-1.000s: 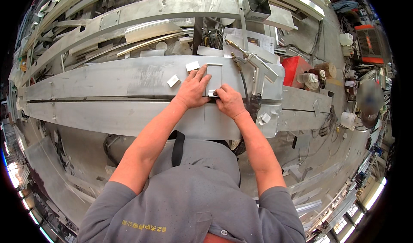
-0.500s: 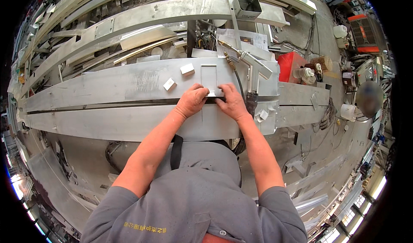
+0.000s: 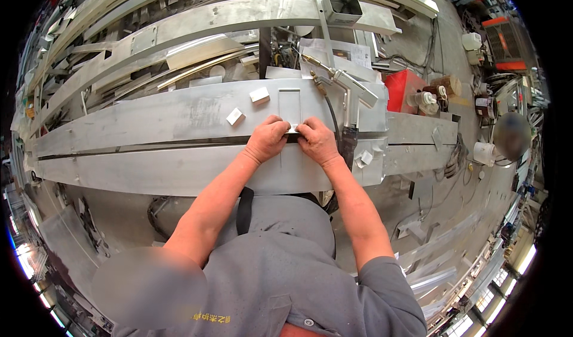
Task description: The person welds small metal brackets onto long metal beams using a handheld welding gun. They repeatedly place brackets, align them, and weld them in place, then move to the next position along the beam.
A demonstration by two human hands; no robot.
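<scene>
A small metal piece (image 3: pixel 293 128) is pinched between left hand (image 3: pixel 267 138) and right hand (image 3: pixel 318 141) on the long aluminium panel (image 3: pixel 149 119); two small metal blocks (image 3: pixel 234 116) lie at ten o'clock.

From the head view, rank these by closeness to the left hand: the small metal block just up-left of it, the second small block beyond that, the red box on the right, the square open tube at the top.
1. Small metal block, just up-left of the left hand.
2. Second small block, straight above, slightly farther.
3. Red box, off to the right, past the right hand.
4. Square open tube, at the top.
</scene>
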